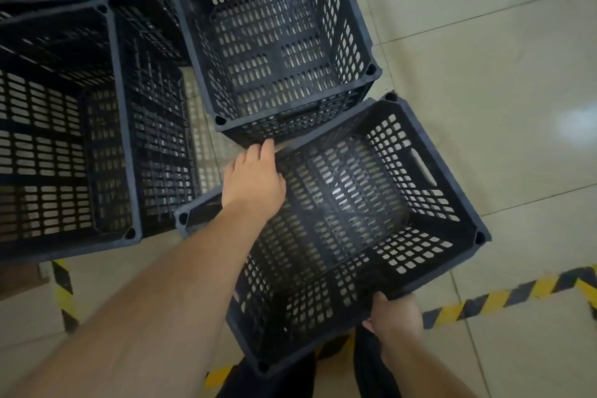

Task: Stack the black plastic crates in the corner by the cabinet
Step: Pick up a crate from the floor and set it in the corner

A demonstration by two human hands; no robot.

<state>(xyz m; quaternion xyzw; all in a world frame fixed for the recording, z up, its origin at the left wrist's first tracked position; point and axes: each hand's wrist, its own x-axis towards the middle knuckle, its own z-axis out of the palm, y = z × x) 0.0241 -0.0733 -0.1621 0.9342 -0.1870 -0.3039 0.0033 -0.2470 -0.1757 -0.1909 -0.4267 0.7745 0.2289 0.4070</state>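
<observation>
Head view — empty crate [339, 203] in both hands

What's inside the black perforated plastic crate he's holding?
Nothing: the held black perforated plastic crate is empty, floor tiles showing through its slots. The left hand and forearm cover part of its far rim.

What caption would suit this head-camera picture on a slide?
Both hands, left hand and right hand, grip an empty black crate beside stacked crates.

held crate [339, 220] before stacked crates [277, 42]
</observation>
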